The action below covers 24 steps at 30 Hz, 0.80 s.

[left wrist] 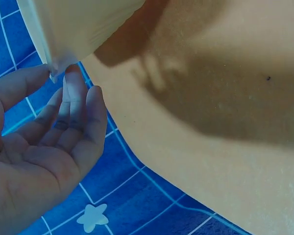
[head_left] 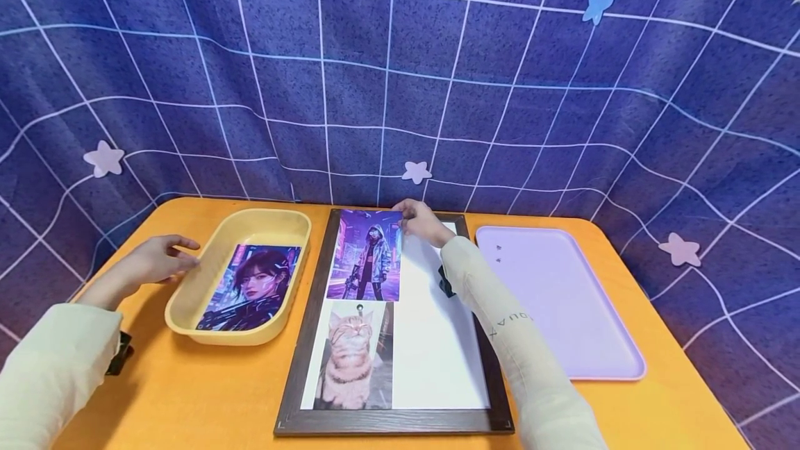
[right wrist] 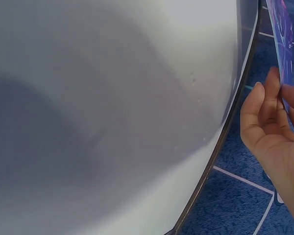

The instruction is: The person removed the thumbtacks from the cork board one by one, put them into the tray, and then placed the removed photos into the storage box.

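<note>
My right hand (head_left: 425,222) pinches the upper right edge of a purple picture print (head_left: 367,255) of a hooded figure. In the right wrist view, the print's thin edge stands between thumb and fingers. This print covers the upper left part of a dark-framed white board (head_left: 444,360). Below it on the board is a cat photo (head_left: 350,363), with a dark round spot near its top. To the left, my left hand (head_left: 161,259) touches the rim of a yellow plastic basin (head_left: 300,228), its fingers loosely bent. Inside the basin lies another print (head_left: 255,287), showing a dark-haired face.
A lilac tray (head_left: 600,339) lies right of the board, partly behind my right sleeve, with a few tiny dark pieces (head_left: 498,254) near its upper left. All stand on an orange table (head_left: 156,401). Blue gridded cloth (head_left: 375,89) with stars hangs behind.
</note>
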Motion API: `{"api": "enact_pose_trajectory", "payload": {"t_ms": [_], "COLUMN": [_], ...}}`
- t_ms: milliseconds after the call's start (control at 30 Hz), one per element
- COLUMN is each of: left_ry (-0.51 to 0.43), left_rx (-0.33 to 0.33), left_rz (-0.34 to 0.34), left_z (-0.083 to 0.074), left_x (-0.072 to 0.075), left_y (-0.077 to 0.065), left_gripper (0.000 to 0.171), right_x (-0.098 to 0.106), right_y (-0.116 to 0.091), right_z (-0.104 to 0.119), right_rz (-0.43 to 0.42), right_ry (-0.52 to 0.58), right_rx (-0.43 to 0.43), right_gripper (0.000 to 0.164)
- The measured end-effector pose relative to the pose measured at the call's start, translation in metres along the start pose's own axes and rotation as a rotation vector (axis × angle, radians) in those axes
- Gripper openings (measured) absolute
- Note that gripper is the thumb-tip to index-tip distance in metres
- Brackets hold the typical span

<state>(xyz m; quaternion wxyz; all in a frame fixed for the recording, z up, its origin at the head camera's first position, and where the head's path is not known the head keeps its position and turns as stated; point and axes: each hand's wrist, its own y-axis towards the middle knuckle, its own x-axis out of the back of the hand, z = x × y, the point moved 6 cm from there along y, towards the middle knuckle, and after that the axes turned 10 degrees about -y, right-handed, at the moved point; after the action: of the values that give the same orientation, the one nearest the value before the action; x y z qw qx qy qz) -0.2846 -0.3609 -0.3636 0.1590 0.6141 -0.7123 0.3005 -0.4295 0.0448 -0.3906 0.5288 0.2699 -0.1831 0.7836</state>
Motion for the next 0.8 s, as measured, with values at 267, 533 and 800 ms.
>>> {"api": "enact_pose_trajectory", "payload": {"t_ms": [267, 533, 800], "left_ry": [-0.065, -0.145, -0.173], "left_rx": [0.031, 0.090, 0.132], "left_rz": [0.052, 0.090, 0.134], "left_z": [0.004, 0.010, 0.013], "left_x": [-0.001, -0.002, -0.003], "left_y": [-0.001, 0.000, 0.000], "left_gripper": [0.054, 0.058, 0.059], "right_x": [0.001, 0.004, 0.007], "right_y": [-0.002, -0.004, -0.004], "right_z": [0.002, 0.007, 0.005], "right_rz": [-0.002, -0.007, -0.015], "right_ry": [0.065, 0.170, 0.253], "right_rx": [0.019, 0.035, -0.007], "right_gripper": [0.038, 0.043, 0.043]}}
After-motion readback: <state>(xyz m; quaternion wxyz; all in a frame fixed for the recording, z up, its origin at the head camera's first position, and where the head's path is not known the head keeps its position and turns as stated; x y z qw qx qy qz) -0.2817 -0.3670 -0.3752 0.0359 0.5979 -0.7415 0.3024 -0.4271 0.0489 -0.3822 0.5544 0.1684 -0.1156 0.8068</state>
